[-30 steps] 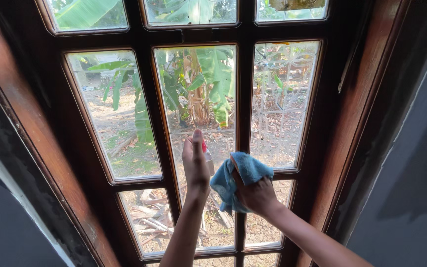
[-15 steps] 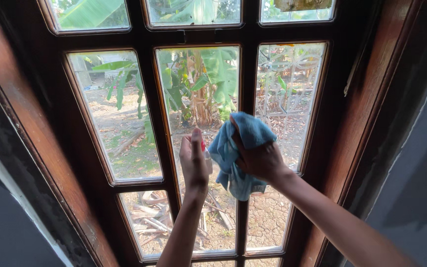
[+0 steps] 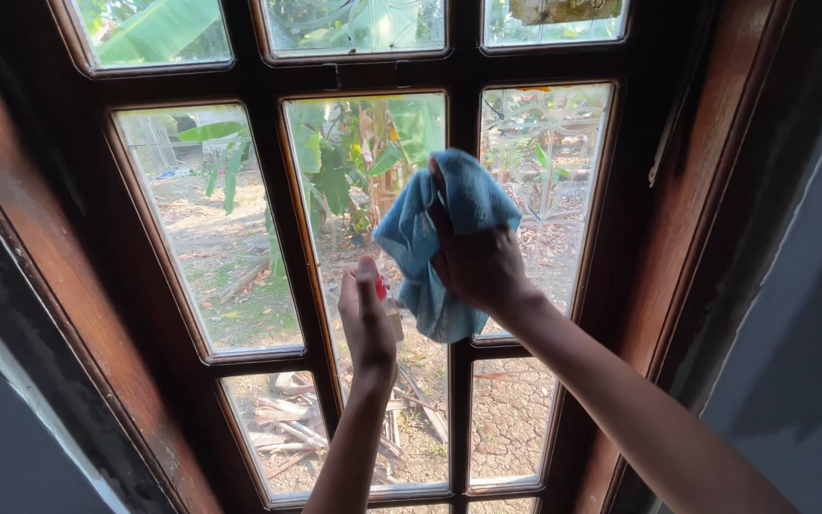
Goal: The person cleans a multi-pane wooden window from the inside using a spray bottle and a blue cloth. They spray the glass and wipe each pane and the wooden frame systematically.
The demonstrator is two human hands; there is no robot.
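Right hand (image 3: 478, 266) presses a bunched blue cloth (image 3: 430, 238) against the middle pane (image 3: 335, 190) while the left hand (image 3: 368, 324) grips a small spray bottle (image 3: 390, 303) just below, whose loose hold risks a drop.

My blue cloth (image 3: 435, 243) is bunched up soft and crumpled, pressed against the middle window pane (image 3: 335, 171), its loose end hanging down. My small spray bottle (image 3: 390, 306), pale with a red top, stands upright just below the cloth, mostly hidden.
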